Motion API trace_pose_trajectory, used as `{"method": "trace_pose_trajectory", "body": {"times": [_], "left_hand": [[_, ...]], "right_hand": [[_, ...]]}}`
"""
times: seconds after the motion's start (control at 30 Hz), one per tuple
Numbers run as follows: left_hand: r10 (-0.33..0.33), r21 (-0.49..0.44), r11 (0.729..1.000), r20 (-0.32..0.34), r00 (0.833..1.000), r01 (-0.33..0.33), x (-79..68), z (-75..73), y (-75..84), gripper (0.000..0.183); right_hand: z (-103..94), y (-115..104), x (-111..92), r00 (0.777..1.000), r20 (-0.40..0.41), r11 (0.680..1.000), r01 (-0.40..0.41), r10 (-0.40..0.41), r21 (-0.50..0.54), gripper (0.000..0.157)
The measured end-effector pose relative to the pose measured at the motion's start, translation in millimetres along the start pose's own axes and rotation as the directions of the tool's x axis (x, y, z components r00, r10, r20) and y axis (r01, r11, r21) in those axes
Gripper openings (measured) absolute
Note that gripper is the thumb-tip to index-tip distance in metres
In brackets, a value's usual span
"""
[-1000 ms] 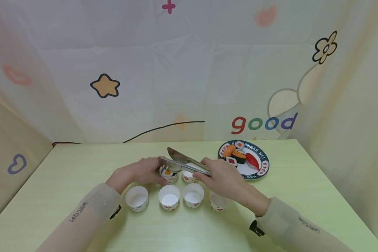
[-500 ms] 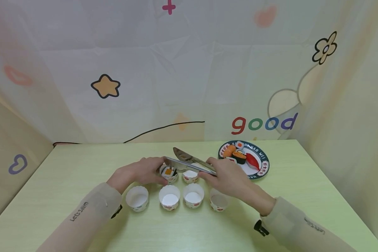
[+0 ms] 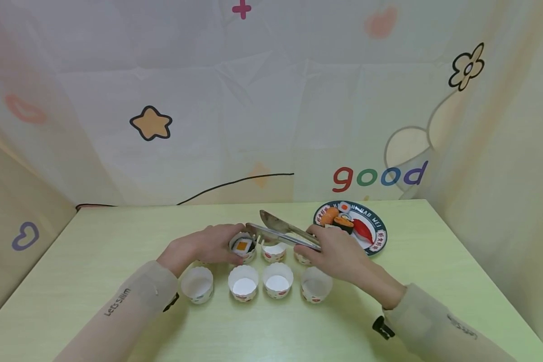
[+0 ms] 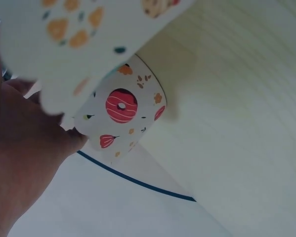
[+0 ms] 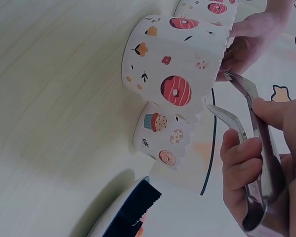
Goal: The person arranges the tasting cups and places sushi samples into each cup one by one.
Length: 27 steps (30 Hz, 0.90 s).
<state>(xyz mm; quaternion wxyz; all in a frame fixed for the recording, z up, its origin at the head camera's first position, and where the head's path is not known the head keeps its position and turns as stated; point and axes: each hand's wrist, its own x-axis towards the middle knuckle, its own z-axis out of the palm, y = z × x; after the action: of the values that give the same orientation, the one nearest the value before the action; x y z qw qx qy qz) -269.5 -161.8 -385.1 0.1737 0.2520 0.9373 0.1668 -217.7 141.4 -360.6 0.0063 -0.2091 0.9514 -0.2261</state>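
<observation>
Nearest on the desk (image 3: 253,329), four paper cups (image 3: 244,286) in a front row; easy to topple or slide with a low sweep of either sleeve (image 3: 131,304), being thin-walled and presumably light. Just beyond, right hand (image 3: 344,256) clamped around metal tongs (image 3: 286,238), their arms spread apart with nothing visible between the tips. Reaching low across the rear row, so liable to hook a scalloped rim and drag a cup over through a careless twist. To the left, left hand (image 3: 212,245) wrapped around a rear cup (image 3: 249,258), thumb at the front; could crumple the paper wall with too hard a squeeze, or tip the cup with too sudden a release. Inside that cup, a sushi piece (image 3: 242,246) with an orange square on white, apparently apart from the tongs; could be knocked askew by a tip swinging back, given the short gap. In the same row, a middle rear cup (image 3: 273,255) partly covered by the tongs and a right rear cup (image 3: 302,259) partly hidden by right hand, hence easy to bump unseen. Farthest, a plate (image 3: 381,236) with more sushi pieces (image 3: 363,231), mostly crowded at the left; could lose a neighbour over the edge through a pinch into so tight a cluster. Slickness impossible to tell, but slipping from smooth metal a fair risk.
</observation>
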Motion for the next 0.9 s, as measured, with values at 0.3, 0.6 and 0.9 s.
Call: {"method": "trace_pose_trajectory", "body": {"times": [0.3,0.6,0.9], "left_hand": [[0.036,-0.021,0.999,-0.002,0.999,-0.036,2.5,0.4,3.9,0.055],[0.027,-0.014,1.0,0.001,1.0,-0.027,4.7,0.3,9.3,0.054],[0.043,0.025,0.999,0.007,0.999,-0.043,5.5,0.4,13.6,0.05]], "right_hand": [[-2.8,4.3,-2.2,1.0,-0.014,1.0,-0.007,0.007,-0.012,0.034],[-4.9,10.3,-1.3,0.999,-0.032,1.0,-0.017,0.017,-0.002,0.031],[-5.8,14.9,-2.1,0.999,-0.04,0.999,-0.033,0.033,0.005,0.033]]}}
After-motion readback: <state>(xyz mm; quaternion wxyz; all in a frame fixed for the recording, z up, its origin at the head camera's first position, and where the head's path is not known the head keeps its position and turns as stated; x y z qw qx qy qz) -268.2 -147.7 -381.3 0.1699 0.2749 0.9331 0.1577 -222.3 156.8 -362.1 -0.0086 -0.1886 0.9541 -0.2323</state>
